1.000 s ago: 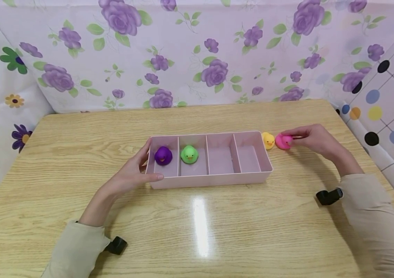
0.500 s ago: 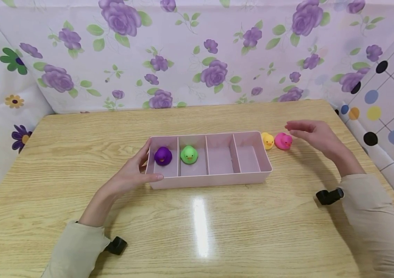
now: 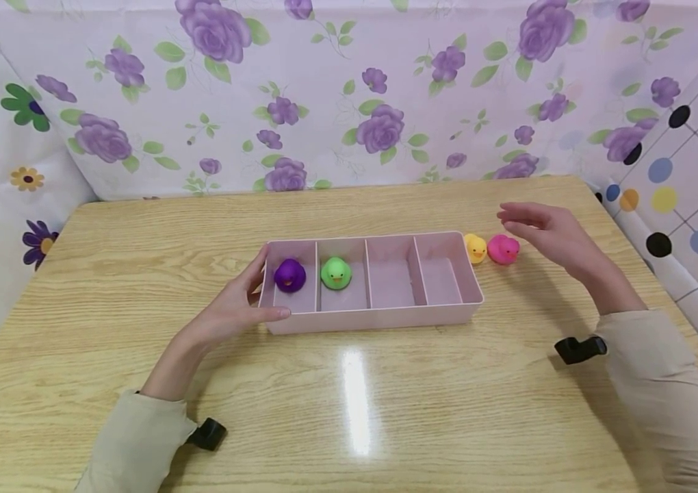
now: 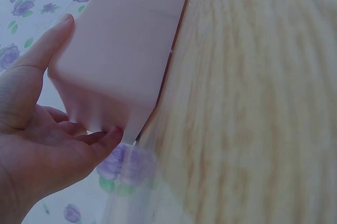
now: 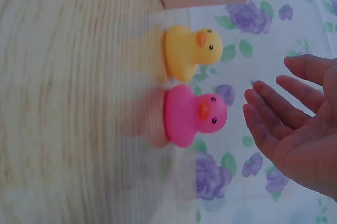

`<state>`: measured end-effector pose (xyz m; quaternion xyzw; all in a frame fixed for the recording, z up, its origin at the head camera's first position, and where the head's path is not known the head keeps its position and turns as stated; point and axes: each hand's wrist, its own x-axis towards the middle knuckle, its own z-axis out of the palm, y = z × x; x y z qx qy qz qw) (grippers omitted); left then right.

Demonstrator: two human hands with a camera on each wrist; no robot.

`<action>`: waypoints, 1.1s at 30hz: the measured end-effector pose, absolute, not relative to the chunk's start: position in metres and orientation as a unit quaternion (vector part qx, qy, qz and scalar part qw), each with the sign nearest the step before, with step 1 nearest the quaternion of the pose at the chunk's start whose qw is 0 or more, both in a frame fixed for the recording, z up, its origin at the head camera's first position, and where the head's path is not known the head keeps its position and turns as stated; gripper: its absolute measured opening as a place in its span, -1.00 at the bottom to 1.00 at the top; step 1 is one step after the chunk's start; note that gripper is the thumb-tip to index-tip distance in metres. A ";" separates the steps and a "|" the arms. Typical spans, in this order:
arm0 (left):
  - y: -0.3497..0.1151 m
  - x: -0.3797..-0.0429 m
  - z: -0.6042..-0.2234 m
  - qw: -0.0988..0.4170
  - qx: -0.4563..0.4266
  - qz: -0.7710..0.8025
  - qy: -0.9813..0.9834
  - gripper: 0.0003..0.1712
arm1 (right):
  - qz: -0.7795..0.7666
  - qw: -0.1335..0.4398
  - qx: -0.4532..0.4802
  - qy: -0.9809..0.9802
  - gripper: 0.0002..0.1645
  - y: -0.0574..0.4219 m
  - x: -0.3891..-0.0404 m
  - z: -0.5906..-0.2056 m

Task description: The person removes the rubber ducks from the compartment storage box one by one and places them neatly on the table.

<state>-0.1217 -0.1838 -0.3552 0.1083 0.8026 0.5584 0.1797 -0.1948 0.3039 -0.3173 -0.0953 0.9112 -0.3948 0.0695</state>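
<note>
My left hand (image 3: pixel 226 311) grips the left end of a pink divided box (image 3: pixel 380 318), thumb on the front rim and fingers against the end wall. In the box's leftmost compartment sits a purple rubber duck (image 3: pixel 290 275); a green rubber duck (image 3: pixel 336 273) is in the compartment beside it. To the right of the box, a yellow rubber duck (image 3: pixel 475 248) and a pink rubber duck (image 3: pixel 503 250) stand side by side on the table. Above and right of the pink duck hovers my right hand (image 3: pixel 549 236), fingers loosely extended, holding nothing and apart from both ducks.
Beneath everything is a wood-grain table (image 3: pixel 275 411). A floral sheet (image 3: pixel 324 89) hangs behind its back edge, with patterned sheets along the left and right sides. Each wrist carries a small black camera (image 3: pixel 579 350).
My right hand has let go of the pink duck and lifted up off it, then shifted slightly left and higher. The left hand and the box have stayed put.
</note>
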 end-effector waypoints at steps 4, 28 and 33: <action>-0.184 -0.122 -0.355 0.179 0.109 0.561 0.801 0.26 | -0.393 0.069 -0.108 0.910 -0.36 0.294 -0.192 -0.312; -0.183 -0.122 -0.357 0.173 0.122 0.576 0.790 0.28 | -0.398 0.086 -0.172 0.897 -0.46 0.239 -0.175 -0.295; -0.184 -0.122 -0.357 0.171 0.123 0.576 0.790 0.28 | -0.402 0.083 -0.188 0.892 -0.47 0.231 -0.176 -0.297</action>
